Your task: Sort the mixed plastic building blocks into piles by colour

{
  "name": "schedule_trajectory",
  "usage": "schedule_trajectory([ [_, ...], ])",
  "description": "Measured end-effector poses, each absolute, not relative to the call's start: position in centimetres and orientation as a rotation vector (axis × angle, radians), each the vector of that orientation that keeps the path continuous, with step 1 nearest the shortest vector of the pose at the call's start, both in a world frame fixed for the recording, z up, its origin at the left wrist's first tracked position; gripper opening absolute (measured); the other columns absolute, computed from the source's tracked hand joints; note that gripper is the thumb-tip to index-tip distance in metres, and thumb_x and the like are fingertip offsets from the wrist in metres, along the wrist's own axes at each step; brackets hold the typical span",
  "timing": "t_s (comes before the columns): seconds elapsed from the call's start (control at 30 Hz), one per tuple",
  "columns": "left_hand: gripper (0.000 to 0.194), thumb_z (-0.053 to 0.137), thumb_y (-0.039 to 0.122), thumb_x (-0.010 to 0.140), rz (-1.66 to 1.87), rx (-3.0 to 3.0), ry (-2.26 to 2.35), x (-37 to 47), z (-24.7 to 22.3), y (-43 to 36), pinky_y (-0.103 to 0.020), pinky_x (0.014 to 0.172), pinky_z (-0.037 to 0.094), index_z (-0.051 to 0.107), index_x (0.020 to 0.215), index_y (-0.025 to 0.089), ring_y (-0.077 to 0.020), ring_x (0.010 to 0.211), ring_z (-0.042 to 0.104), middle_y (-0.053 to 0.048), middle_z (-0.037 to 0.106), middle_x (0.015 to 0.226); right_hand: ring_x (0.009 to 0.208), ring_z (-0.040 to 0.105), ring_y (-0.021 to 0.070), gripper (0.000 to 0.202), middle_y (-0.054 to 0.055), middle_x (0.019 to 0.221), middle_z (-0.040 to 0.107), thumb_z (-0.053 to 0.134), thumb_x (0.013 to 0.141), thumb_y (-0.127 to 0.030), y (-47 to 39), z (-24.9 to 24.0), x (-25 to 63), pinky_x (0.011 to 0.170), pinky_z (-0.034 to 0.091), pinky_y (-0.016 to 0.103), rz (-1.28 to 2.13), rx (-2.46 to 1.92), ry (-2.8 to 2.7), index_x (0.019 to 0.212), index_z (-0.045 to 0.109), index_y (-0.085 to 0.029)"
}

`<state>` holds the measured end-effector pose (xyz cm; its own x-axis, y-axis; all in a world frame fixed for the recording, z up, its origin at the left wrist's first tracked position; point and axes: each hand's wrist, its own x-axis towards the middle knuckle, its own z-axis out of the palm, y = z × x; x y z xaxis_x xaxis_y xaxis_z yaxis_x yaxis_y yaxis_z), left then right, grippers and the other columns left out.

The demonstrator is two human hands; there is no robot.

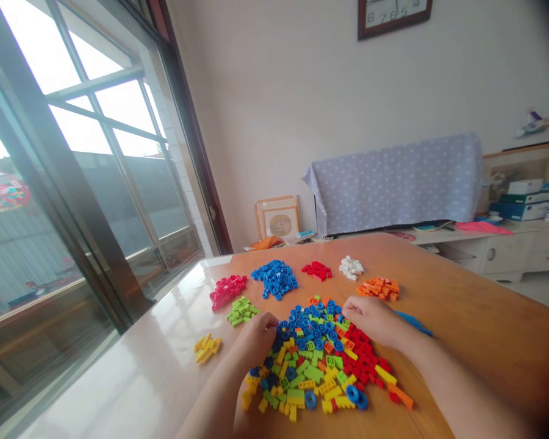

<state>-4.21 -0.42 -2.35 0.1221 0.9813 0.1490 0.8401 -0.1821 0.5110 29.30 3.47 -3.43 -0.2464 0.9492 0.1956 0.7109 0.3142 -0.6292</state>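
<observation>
A mixed heap of toy building bricks [308, 369] lies on the table before me, with blue wheel-like pieces, red, yellow, green and orange bricks. My left hand [260, 332] is at the heap's upper left edge, fingers curled together over the blue pieces. At the upper right edge, my right hand [366, 312] has its fingers bent in a pinch. What either hand holds, if anything, is hidden. Sorted piles stand around: blue pieces [275, 279], pink-red pieces [227, 291], light green bricks [242, 311], yellow bricks [207, 349], red bricks [317, 270], white pieces [351, 267] and orange bricks [379, 288].
The brown wooden table [480, 323] has a glossy top reflecting window light on the left. Partly behind my right forearm lies a flat blue object [414, 322]. Beyond the table, a cabinet [507, 253] and a cloth-covered thing [398, 183] stand against the wall.
</observation>
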Motion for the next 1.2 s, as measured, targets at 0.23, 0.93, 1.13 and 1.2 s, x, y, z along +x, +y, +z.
schedule_trajectory([
  [0.23, 0.021, 0.053, 0.020, 0.085, 0.715, 2.074, 1.818, -4.5, -2.7, -0.1, -0.023, 0.071, 0.042, 0.070, 0.097, 0.022, -0.0149, 0.081, 0.063, -0.001, 0.072, 0.089, 0.067, 0.058, 0.0164, 0.028, 0.001, 0.073, 0.069, 0.049, 0.089, -0.041, 3.3, -3.4, 29.2, 0.061, 0.037, 0.025, 0.565, -1.467, -2.050, 0.082, 0.068, -0.022],
  [0.93, 0.023, 0.051, 0.021, 0.088, 0.680, 2.238, 1.850, -4.4, -2.1, -0.1, -0.023, 0.080, 0.044, 0.070, 0.101, 0.022, -0.0174, 0.094, 0.064, -0.004, 0.071, 0.102, 0.064, 0.058, 0.0159, 0.021, 0.000, 0.071, 0.068, 0.052, 0.079, -0.028, 3.6, -2.7, 30.3, 0.059, 0.038, 0.025, 0.614, -1.539, -1.888, 0.090, 0.069, -0.022],
  [1.13, 0.023, 0.049, 0.026, 0.092, 0.661, 2.233, 1.832, -4.0, -1.6, -0.3, -0.023, 0.076, 0.043, 0.069, 0.103, 0.021, -0.0169, 0.089, 0.062, -0.006, 0.069, 0.101, 0.067, 0.060, 0.0166, 0.022, 0.002, 0.076, 0.070, 0.052, 0.079, -0.028, 4.2, -2.0, 32.4, 0.058, 0.039, 0.025, 0.567, -1.604, -1.659, 0.095, 0.067, -0.022],
  [1.2, 0.023, 0.049, 0.027, 0.092, 0.667, 2.248, 1.816, -4.0, -1.6, -0.3, -0.024, 0.075, 0.043, 0.069, 0.103, 0.022, -0.0172, 0.089, 0.062, -0.006, 0.069, 0.101, 0.068, 0.061, 0.0166, 0.023, 0.002, 0.078, 0.071, 0.052, 0.079, -0.028, 4.2, -1.6, 33.1, 0.058, 0.040, 0.024, 0.574, -1.624, -1.596, 0.096, 0.067, -0.023],
])
